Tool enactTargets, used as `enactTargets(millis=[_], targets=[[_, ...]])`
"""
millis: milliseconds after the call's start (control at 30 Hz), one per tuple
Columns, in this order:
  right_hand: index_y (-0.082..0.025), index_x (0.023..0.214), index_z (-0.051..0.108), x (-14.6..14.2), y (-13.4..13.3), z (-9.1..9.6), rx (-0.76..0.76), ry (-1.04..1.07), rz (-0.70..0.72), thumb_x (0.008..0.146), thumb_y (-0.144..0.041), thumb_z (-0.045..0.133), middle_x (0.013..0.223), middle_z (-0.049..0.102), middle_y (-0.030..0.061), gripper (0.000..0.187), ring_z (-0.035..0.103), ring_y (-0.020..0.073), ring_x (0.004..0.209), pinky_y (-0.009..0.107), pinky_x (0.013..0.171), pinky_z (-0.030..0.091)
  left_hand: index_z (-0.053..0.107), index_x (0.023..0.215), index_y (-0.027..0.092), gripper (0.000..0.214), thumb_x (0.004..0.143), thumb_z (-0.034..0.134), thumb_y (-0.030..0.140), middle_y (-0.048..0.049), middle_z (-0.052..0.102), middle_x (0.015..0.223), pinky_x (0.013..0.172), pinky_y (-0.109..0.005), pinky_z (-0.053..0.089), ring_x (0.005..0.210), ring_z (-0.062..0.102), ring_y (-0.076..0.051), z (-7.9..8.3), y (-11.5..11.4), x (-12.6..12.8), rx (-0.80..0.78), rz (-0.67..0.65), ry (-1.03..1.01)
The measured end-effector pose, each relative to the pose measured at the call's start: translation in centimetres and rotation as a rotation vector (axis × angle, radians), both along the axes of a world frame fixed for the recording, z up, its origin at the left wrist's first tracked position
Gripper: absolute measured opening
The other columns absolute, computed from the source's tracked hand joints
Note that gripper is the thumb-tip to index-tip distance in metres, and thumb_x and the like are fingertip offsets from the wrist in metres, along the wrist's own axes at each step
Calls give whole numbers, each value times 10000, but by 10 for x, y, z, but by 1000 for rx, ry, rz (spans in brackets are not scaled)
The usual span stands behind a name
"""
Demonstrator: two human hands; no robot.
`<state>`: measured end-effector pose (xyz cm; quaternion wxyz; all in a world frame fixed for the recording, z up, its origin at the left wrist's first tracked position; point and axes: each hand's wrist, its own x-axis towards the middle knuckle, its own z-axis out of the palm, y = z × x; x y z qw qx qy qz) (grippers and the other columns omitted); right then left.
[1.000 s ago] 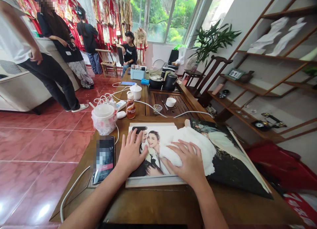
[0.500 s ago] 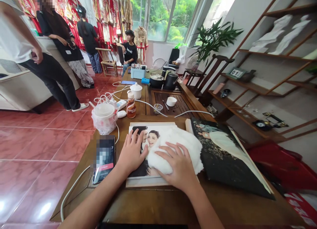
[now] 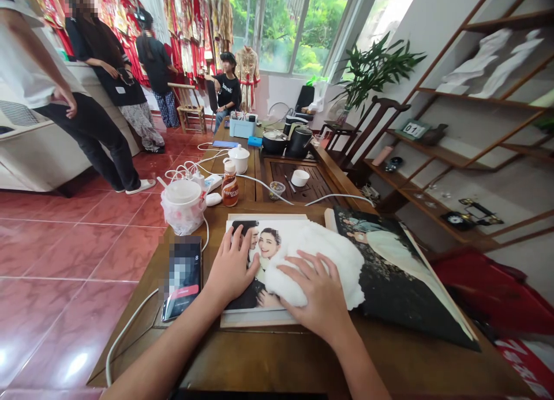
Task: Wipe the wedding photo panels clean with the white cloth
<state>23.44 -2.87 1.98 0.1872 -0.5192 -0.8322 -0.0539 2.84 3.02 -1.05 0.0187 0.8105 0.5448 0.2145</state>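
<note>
A photo panel (image 3: 249, 293) with a printed portrait of two people lies flat on the wooden table. My left hand (image 3: 232, 267) rests flat on its left part, fingers spread, holding nothing. A thick, fluffy white cloth (image 3: 333, 244) covers the panel's right side and hangs past its right edge. Over the cloth's near part, my right hand (image 3: 318, 290) presses down with bent fingers gripping it. Part of the portrait is hidden under the cloth and both hands. Right of it lies a second, dark photo panel (image 3: 389, 284), its left edge meeting the cloth.
Left of the panel lies a phone (image 3: 184, 279) with a white cable. Behind it are a plastic-wrapped cup (image 3: 183, 209), a brown bottle (image 3: 230, 185) and a lidded white pot (image 3: 239, 159). A tea tray (image 3: 320, 195) holds a small white cup (image 3: 300, 177). Several people are farther back.
My right hand has slid slightly to the right with the white cloth, uncovering a bit more of the portrait. My left hand stays in place.
</note>
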Motion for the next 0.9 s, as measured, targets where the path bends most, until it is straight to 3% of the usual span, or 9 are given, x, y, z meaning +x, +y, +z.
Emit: enactTargets(millis=[167, 333, 567, 900], targets=[[-352, 1187, 594, 0, -7, 0, -47, -6, 76, 764, -485, 615, 1261, 603, -21, 444, 458, 282, 1217, 488, 1058, 199, 357, 1437, 172, 540, 946, 420, 389, -120, 363, 1469, 1106, -472, 298, 1393, 244, -313, 0, 0, 0, -1, 0, 0], [-333, 1146, 621, 20, 5, -2, 18, 10, -38, 776, -486, 606, 1193, 639, -1, 400, 484, 283, 1187, 491, 1034, 231, 351, 1446, 189, 542, 947, 422, 389, -103, 354, 1483, 1118, -476, 285, 1401, 231, -307, 5, 0, -1, -19, -5, -5], [-309, 1091, 648, 20, 13, -2, 95, 28, -141, 784, -494, 604, 1142, 655, 21, 361, 504, 296, 1145, 502, 1013, 254, 326, 1451, 344, 489, 966, 391, 324, 30, 321, 1518, 1146, -486, 238, 1422, 216, -263, 3, 0, -3, -22, -103, 6], [-337, 1205, 588, -12, -1, -1, -48, -7, 97, 774, -516, 603, 1281, 588, -2, 467, 444, 299, 1221, 512, 1070, 180, 355, 1441, 323, 477, 965, 393, 327, 24, 339, 1510, 1145, -483, 245, 1414, 245, -263, 6, -1, -1, -32, -88, 48]])
